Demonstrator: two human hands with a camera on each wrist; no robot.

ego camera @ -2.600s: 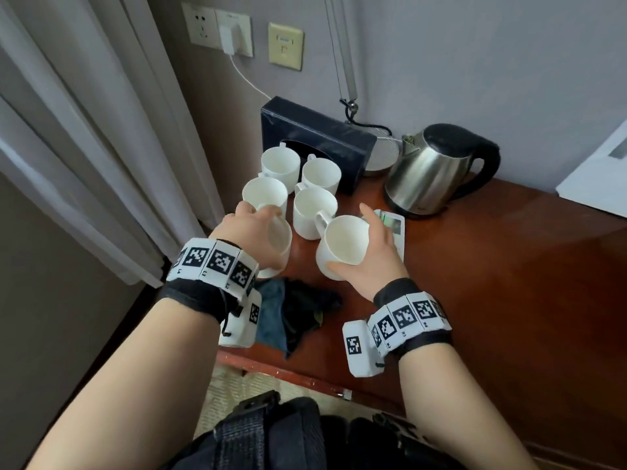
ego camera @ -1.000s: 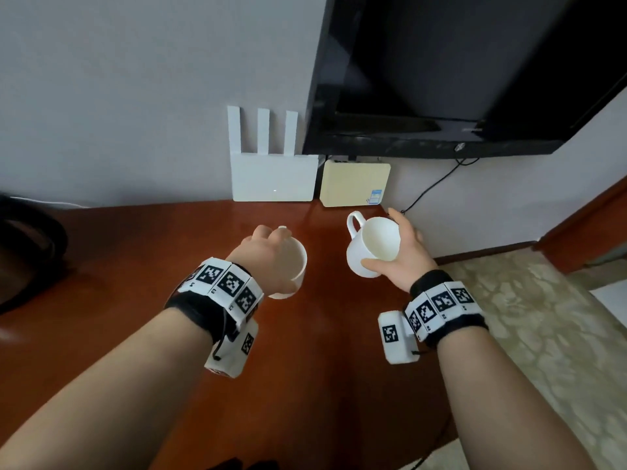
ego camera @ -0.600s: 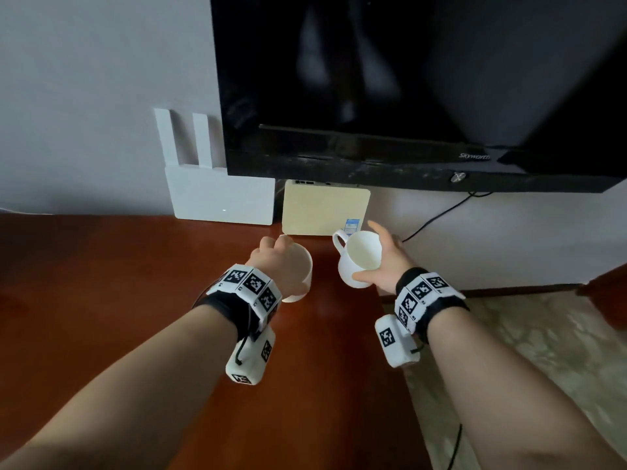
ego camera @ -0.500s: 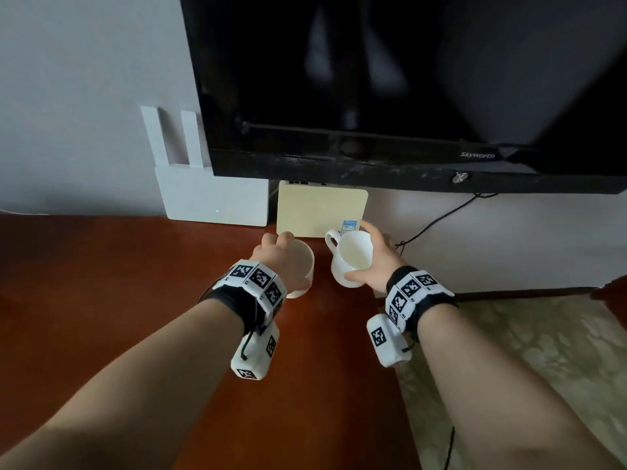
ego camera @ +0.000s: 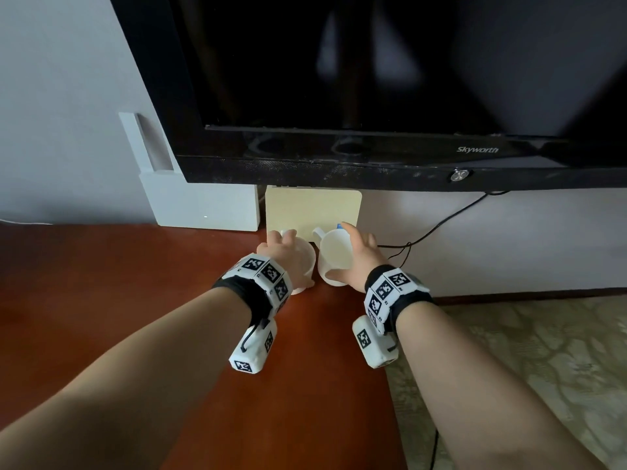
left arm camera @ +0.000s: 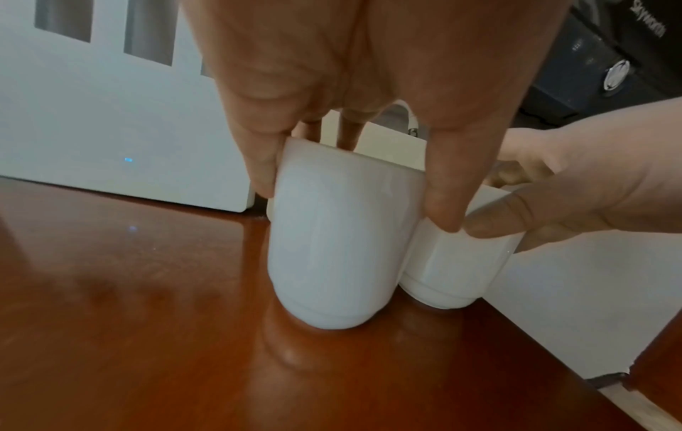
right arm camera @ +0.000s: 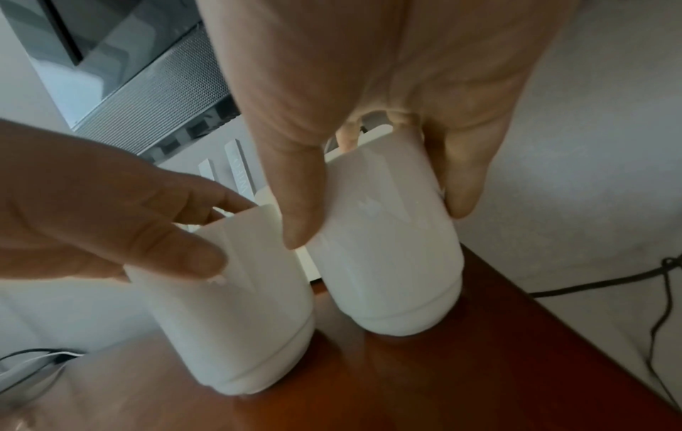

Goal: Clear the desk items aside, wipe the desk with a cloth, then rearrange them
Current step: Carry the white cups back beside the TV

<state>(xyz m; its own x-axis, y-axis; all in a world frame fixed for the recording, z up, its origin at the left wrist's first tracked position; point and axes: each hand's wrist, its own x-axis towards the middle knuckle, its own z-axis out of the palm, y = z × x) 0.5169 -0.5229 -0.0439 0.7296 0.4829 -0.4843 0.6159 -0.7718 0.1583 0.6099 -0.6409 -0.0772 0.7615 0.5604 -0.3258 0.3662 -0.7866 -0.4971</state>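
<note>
My left hand (ego camera: 286, 257) comes down over the top of one white mug (left arm camera: 339, 242), thumb and fingers curled round its rim and upper wall, and its base sits on the red-brown desk (ego camera: 135, 300). My right hand (ego camera: 359, 262) grips a second white mug (ego camera: 334, 257) the same way from its right side, thumb on the near wall and fingers wrapped round the far side. From the left wrist view that second mug's base looks to be at the desk surface or a hair above it; I cannot tell which. The two mugs stand upright side by side, their walls touching or nearly so, close to the desk's right edge and right in front of a cream box (ego camera: 312, 212) that leans against the wall. The handle of the right mug points away from me toward that box. To the left of the box stands a white router (ego camera: 203, 205) with upright antennas, a small blue light showing on its face. A black Skyworth television (ego camera: 373, 96) hangs just above both. A dark cable (ego camera: 441, 222) trails down the wall to the right, and patterned flooring (ego camera: 543, 368) lies beyond the desk edge.
</note>
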